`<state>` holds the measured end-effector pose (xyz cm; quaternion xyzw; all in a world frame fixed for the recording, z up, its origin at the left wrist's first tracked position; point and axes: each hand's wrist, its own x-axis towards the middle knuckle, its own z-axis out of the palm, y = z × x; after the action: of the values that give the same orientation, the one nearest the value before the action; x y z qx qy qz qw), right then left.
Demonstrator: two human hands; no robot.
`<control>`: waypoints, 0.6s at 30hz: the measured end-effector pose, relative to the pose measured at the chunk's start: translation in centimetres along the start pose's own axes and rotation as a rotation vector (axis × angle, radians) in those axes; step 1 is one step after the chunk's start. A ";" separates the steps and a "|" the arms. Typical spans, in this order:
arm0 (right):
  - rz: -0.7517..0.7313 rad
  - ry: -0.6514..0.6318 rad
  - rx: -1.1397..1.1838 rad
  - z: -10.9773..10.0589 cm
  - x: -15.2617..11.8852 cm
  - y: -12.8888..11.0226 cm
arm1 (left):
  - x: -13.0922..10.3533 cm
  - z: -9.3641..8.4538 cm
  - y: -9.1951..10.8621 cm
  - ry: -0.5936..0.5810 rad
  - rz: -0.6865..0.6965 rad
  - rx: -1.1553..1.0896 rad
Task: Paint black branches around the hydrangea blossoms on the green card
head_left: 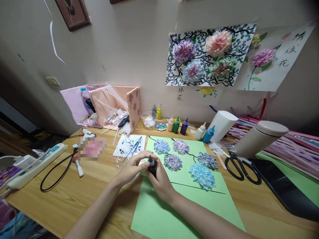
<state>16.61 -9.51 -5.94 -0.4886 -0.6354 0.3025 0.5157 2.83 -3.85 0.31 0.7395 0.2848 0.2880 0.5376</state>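
Observation:
A small black paint bottle with a pointed nozzle is held upright over the left edge of the green paper. My right hand is wrapped round its body from the right. From the left, my left hand has its thumb and fingers closed at the bottle's neck; something pale shows below them, too hidden to name. Crinkled flowers lie on the paper just beyond my hands: a blue one, purple ones and a larger turquoise one. Thin dark stem lines run between them.
Paintbrushes rest on a paint-spotted white sheet at the left. Behind stand a green paint bottle and a blue one. Black-handled scissors and a beige tumbler are right; a power strip is far left.

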 end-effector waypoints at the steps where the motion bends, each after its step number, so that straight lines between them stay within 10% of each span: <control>1: 0.006 -0.002 -0.011 0.1 0.0 0.1 | 0.1 -0.1 0.0 0.021 0.008 0.024; 12: -0.009 0.086 -0.102 0.5 -0.2 0.7 | 0.3 1.4 2.6 0.335 -0.052 0.449; 18: -0.033 0.145 -0.073 0.5 -0.2 0.9 | 1.1 1.8 4.5 0.223 -0.092 0.659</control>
<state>16.39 -9.31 -6.94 -0.5172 -0.6151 0.2346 0.5470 5.38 -5.35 4.25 0.8239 0.4522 0.2350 0.2479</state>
